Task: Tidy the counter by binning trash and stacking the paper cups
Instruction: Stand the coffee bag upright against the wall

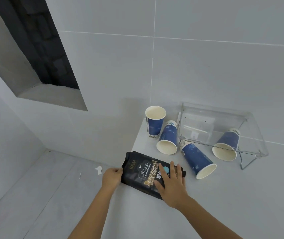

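Note:
A black coffee bag [143, 171] with gold lettering lies flat at the counter's left edge. My left hand [111, 177] grips its left end, fingers curled around the edge. My right hand [171, 185] rests flat on the bag's right part, fingers spread. Behind it are several blue paper cups: one upright [154, 124], one on its side [168, 138] beside it, another on its side [197, 158] to the right, and one [226, 146] leaning under a clear plastic cover.
A clear plastic cover [224, 121] on a wire stand [246, 161] sits against the tiled wall at the back right. The white counter [232, 195] ends at its left edge [134, 144]; below lies a grey floor with a white scrap [99, 169]. No bin is in view.

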